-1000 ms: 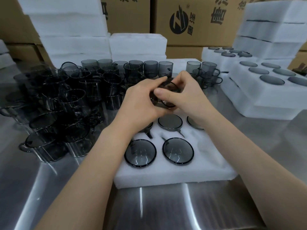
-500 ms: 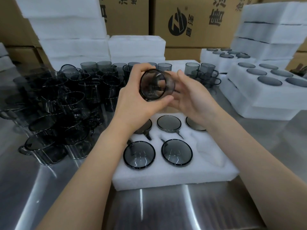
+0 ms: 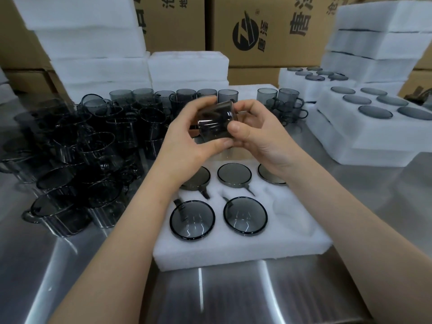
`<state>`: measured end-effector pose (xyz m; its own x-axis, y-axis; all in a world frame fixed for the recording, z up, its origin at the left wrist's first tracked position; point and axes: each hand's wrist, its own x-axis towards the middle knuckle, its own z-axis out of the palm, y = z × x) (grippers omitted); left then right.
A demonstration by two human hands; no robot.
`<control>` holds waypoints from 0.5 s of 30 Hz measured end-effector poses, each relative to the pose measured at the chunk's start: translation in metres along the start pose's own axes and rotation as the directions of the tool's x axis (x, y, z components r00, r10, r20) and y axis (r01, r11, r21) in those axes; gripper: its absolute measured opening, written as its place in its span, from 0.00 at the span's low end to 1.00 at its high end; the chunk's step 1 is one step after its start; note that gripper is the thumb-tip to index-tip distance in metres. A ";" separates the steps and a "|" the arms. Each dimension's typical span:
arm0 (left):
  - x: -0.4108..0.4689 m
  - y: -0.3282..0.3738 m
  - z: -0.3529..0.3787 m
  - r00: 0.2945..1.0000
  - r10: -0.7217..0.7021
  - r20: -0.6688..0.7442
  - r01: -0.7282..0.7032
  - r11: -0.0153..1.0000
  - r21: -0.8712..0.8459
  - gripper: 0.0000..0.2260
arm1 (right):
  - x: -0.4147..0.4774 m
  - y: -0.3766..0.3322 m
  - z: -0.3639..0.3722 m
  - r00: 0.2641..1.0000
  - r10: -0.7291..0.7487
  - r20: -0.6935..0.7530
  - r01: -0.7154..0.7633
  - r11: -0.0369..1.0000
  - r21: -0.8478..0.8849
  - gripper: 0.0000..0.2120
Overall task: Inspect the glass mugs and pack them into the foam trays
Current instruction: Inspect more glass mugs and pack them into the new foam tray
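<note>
Glass mug [image 3: 215, 121], where do we log it? (K)

Mid-air, on its side, over the far half of the foam tray [image 3: 233, 251], just in front of the loose mugs [image 3: 81, 148]. We see the left hand [image 3: 187, 146] wrapped round it, thumb under and fingers over. The right hand [image 3: 259, 136] has its thumb on the wall and fingers curled at the rim end. Both grips are clamped on the glass. (M)

Step? (K)

We'd call it inspection, not yet packing. To do it well we'd turn it by rim and base, pads off the wall so smears don't hide chips, and tilt the wall to the light. Handle is hidden behind fingers, so we cannot tell which way it points. (M)

Then where? (K)

Five packed mugs [image 3: 245, 215] sit in pockets. The empty pocket [image 3: 288, 206] at the near right looks free, so we'd judge that one next. Line the handle up with the slot and lower straight, no forcing. A knock on the neighbour could chip it. (M)

Surface, room, quick. (K)

Brushed-steel tabletop [image 3: 210, 291], reflective, slippery we'd guess. Filled trays [image 3: 339, 113] at right, blank foam stacks [image 3: 88, 43] at back left and back right, cardboard boxes [image 3: 275, 26] with a printed logo behind. Packing area, we reckon. (M)
</note>
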<state>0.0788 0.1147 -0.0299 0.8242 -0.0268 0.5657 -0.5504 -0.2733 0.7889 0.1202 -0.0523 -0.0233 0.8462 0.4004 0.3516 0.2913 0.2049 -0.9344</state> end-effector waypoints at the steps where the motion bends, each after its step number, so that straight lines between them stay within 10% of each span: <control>1: 0.000 -0.001 -0.001 1.000 0.002 0.031 -0.002 1.000 0.009 0.28 | 0.000 0.001 0.000 0.999 -0.023 -0.023 0.022 0.999 -0.028 0.19; 10: -0.001 0.000 0.003 0.989 0.020 0.149 -0.039 0.991 0.128 0.28 | -0.002 -0.002 0.003 0.971 -0.125 -0.205 0.070 0.964 -0.256 0.18; 15: -0.002 0.003 0.004 0.991 0.008 0.130 -0.019 0.996 0.087 0.24 | 0.001 -0.004 0.000 0.980 -0.001 -0.197 0.006 1.000 0.023 0.14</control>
<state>0.0765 0.1104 -0.0296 0.8302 -0.1537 0.5359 -0.5525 -0.3551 0.7541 0.1195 -0.0529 -0.0190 0.9171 0.2163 0.3348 0.2859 0.2281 -0.9307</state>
